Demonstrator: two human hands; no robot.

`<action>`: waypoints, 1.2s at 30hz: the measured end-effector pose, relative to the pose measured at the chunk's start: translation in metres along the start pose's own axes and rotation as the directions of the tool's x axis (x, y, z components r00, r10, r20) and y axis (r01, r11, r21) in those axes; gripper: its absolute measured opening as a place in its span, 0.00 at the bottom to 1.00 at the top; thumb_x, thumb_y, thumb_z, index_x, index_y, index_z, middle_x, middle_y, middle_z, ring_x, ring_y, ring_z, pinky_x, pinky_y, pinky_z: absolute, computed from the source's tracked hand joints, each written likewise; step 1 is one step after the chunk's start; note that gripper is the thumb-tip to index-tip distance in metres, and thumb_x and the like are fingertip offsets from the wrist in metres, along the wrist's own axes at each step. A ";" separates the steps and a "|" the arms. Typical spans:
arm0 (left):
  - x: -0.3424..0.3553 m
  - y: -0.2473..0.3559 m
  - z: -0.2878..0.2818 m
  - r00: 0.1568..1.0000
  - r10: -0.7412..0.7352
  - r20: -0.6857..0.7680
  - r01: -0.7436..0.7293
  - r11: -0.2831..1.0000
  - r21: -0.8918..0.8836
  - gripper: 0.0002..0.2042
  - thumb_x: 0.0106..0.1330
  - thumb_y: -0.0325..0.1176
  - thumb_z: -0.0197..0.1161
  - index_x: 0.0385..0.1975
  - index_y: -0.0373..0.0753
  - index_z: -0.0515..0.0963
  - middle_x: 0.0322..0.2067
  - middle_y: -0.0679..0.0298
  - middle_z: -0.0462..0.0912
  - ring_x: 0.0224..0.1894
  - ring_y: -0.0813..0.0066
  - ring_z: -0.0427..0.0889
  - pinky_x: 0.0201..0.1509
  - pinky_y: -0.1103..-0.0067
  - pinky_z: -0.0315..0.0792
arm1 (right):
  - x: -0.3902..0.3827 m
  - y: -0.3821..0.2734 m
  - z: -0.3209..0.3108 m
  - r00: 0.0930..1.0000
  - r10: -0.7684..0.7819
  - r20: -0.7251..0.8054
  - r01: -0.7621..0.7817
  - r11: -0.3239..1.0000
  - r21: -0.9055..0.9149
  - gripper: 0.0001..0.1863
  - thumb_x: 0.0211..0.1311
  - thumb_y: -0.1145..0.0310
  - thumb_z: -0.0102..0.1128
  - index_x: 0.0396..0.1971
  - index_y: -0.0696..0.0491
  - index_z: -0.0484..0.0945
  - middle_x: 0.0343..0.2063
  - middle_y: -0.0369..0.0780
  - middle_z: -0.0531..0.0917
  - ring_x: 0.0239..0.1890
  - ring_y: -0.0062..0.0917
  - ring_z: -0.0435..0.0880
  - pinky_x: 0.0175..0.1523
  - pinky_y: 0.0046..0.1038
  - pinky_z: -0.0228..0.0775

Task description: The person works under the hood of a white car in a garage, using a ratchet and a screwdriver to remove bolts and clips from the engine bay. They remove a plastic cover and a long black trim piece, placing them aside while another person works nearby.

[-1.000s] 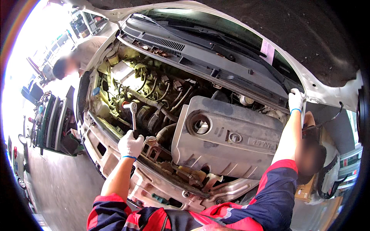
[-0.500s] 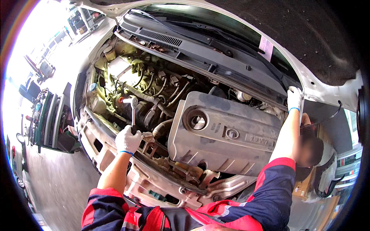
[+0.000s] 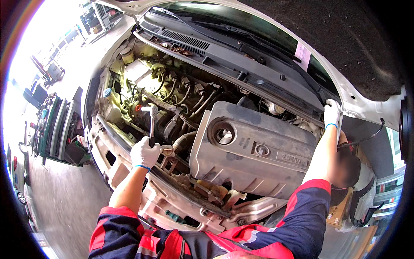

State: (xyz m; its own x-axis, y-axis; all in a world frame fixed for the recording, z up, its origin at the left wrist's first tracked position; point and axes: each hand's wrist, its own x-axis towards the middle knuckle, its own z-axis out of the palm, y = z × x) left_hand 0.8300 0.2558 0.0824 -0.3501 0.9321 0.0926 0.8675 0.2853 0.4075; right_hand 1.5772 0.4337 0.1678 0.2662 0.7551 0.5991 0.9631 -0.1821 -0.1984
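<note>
My left hand (image 3: pixel 145 153), in a white glove with a blue cuff, grips the black handle of a silver ratchet (image 3: pixel 153 120), held upright over the exposed engine bay near an orange dipstick loop (image 3: pixel 138 108). My right hand (image 3: pixel 331 113), gloved alike, is closed on the white body edge (image 3: pixel 340 110) at the windscreen's lower right corner. Between my arms lies a dark grey plastic engine cover (image 3: pixel 241 168) with a round opening. Hoses (image 3: pixel 166 104) run left of it, beside a blue-capped reservoir (image 3: pixel 113 112).
The raised bonnet (image 3: pixel 345 52) arches over the windscreen. A co-worker (image 3: pixel 347 168) bends low beside the car at right, next to cardboard (image 3: pixel 337 209). At left a rack of removed panels (image 3: pixel 60 125) stands on the grey floor (image 3: pixel 69 198). The front crossmember (image 3: pixel 159 205) runs before me.
The person who leaned at the car's left side a second ago has gone from view. My left hand and ratchet have shifted slightly up the picture. My right hand keeps its grip.
</note>
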 end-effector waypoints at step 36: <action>0.001 0.002 -0.002 1.000 -0.009 0.011 0.010 1.000 -0.021 0.12 0.57 0.44 0.65 0.28 0.41 0.79 0.24 0.49 0.83 0.32 0.46 0.84 0.39 0.59 0.77 | -0.004 -0.011 -0.001 0.996 0.044 -0.076 -0.042 0.999 0.029 0.13 0.59 0.69 0.62 0.42 0.59 0.83 0.43 0.48 0.84 0.53 0.40 0.80 0.63 0.37 0.69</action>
State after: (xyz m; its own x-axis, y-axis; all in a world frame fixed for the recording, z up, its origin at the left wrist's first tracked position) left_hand 0.8310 0.2566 0.0857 -0.3546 0.9317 0.0792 0.8565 0.2897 0.4271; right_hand 1.5662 0.4321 0.1686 0.3105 0.6965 0.6469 0.9495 -0.1951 -0.2457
